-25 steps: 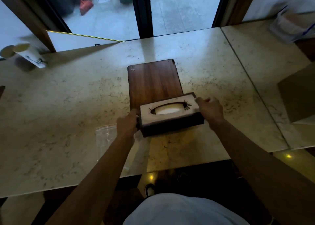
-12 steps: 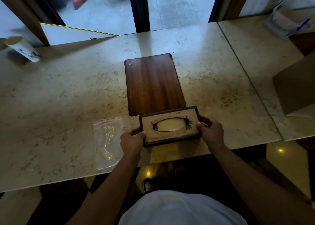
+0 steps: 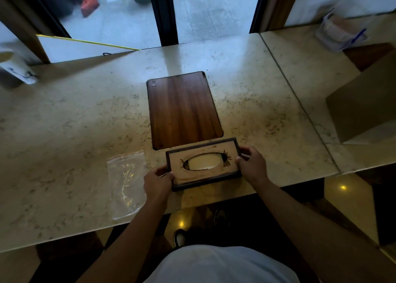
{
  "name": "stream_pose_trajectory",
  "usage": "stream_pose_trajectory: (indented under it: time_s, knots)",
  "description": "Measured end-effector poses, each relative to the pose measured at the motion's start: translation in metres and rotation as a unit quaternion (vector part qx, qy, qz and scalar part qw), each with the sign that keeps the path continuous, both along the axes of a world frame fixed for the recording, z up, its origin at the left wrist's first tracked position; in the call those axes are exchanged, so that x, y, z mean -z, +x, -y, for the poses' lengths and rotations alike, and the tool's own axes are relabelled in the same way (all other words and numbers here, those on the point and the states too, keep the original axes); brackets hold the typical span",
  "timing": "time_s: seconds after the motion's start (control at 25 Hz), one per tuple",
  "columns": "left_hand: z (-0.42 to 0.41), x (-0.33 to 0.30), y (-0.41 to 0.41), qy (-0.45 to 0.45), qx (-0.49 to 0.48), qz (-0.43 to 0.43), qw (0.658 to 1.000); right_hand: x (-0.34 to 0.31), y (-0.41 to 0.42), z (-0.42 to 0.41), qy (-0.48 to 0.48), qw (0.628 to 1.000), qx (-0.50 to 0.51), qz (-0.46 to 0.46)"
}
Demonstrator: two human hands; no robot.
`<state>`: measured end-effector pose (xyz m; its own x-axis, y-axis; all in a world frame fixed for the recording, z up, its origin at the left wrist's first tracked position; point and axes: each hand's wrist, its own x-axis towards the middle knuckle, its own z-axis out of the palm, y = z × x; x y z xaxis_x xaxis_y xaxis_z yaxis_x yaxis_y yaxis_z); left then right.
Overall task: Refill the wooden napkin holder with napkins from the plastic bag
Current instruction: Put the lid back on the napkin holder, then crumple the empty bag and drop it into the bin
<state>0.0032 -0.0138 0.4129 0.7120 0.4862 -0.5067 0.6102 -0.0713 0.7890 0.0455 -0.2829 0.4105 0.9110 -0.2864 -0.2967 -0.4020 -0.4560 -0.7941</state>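
Both forearms reaching up from the lower frame edge toward the centre, bare to the wrist. Left hand just left of centre, fingers curled, thumb on top, clamped on the near-left corner of the napkin holder. Right hand right of centre, gripping its right end
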Motion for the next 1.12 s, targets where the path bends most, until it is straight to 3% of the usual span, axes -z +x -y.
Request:
stream_pose_trajectory:
  time_s: [0.16,0.56,0.72,0.92,1.12]
  knots:
    - [-0.007,-0.007,0.008,0.050,0.025,0.020,0.998,-0.026,0.018,-0.020,-0.096,0.990,-0.072,0.068]
    - [-0.082,-0.036,0.008,0.104,-0.037,0.067,0.992,-0.052,0.033,-0.142,-0.073,0.949,-0.274,0.137]
    - [-0.122,-0.033,-0.020,0.110,-0.075,0.033,0.991,-0.045,0.020,-0.193,-0.050,0.937,-0.337,0.078]
    - [-0.161,-0.011,-0.053,0.127,-0.084,-0.071,0.986,-0.026,-0.001,-0.245,-0.043,0.938,-0.342,-0.028]
    - [-0.171,0.008,-0.063,0.068,-0.052,-0.085,0.993,0.003,-0.018,-0.264,-0.020,0.926,-0.343,-0.156]
